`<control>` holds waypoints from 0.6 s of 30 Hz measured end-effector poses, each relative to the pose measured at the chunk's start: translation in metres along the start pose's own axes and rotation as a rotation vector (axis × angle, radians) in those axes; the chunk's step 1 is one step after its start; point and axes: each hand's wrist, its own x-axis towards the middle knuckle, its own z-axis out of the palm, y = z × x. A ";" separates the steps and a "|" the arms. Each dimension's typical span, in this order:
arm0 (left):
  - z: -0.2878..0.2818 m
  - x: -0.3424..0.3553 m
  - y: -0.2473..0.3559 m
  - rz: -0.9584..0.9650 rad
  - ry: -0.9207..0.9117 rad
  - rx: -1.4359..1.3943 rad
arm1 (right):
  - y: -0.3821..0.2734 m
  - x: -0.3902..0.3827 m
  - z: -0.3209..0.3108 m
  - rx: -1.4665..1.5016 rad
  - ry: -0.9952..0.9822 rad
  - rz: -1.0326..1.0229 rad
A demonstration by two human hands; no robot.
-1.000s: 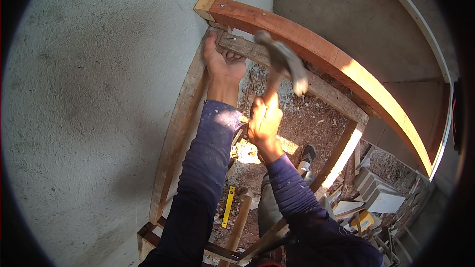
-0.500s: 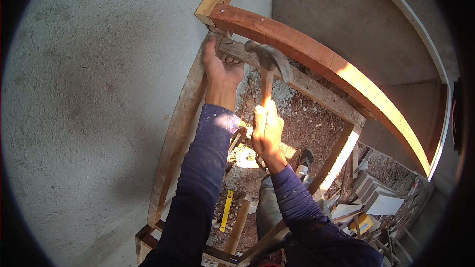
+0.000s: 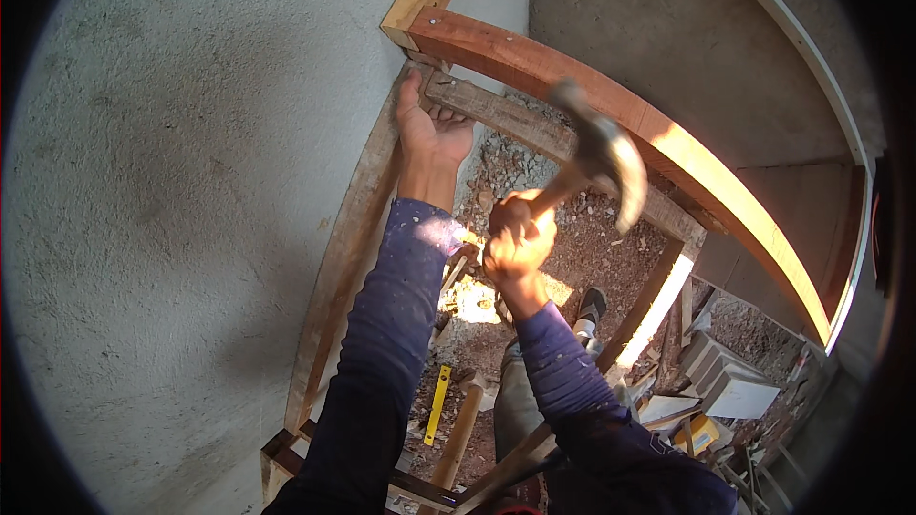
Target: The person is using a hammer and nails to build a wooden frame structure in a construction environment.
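My right hand is closed round the handle of a claw hammer. The hammer's head is tilted to the right, blurred by motion, and in front of a weathered wooden crosspiece. At the left end of that crosspiece, my left hand grips the wood from below, its thumb up along the corner and the fingers curled under. A board running along the wall meets the crosspiece there. A small bright spot, perhaps a nail head, shows on the wood near my fingers.
A reddish beam crosses beyond the crosspiece. Rough plaster wall rises at left. Below lie a yellow spirit level, a round wooden pole, rubble and, at lower right, pale blocks. My shoe stands on the rubble.
The hammer head has swung right and tipped over, away from the crosspiece's left end, as my right wrist turned. My left hand keeps its grip on the corner.
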 end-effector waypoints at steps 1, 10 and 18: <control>0.000 -0.002 0.002 0.004 0.000 -0.001 | -0.014 0.009 0.004 -0.317 -0.197 0.457; 0.002 -0.006 -0.006 -0.008 0.003 0.000 | -0.006 0.002 0.006 0.361 0.114 0.003; 0.001 -0.007 0.002 -0.018 0.041 -0.031 | -0.035 -0.001 0.001 0.386 0.186 0.399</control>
